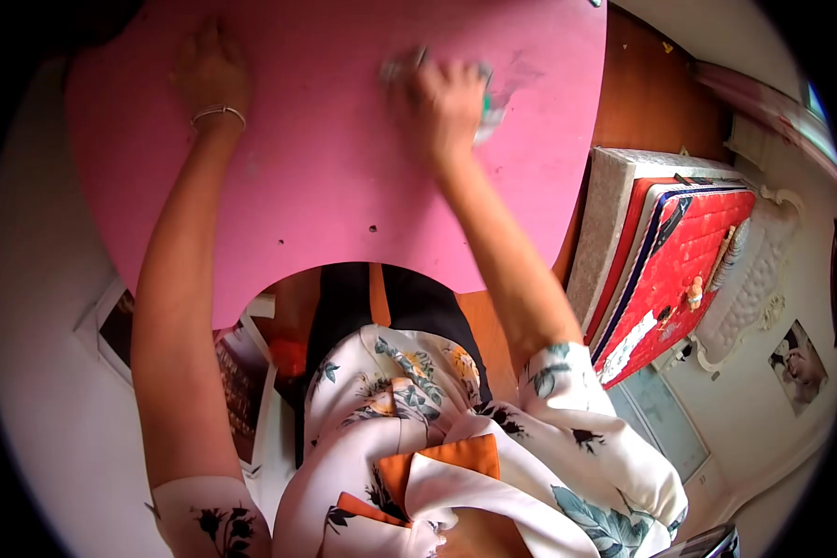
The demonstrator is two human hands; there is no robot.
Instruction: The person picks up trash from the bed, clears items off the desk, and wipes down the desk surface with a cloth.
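Flat on the upper left of a pink board [325, 177] rests my left hand [211, 70], a bracelet at its wrist; its fingers are blurred and nothing shows in them. My right hand [448, 104] presses a crumpled grey and white cloth [489, 121] with a green patch against the board's upper right. The cloth is smeared by motion and partly hidden under the fingers. Dark smudges [521, 76] mark the pink surface just right of the cloth. Small dark holes [373, 229] show near the board's curved front edge.
To the right stands a bed with a red mattress [707, 242] and a tufted headboard [753, 270]. Brown wooden floor [646, 93] shows beyond the board's right edge. Framed pictures [242, 381] lean at the lower left. A picture [797, 365] hangs on the right wall.
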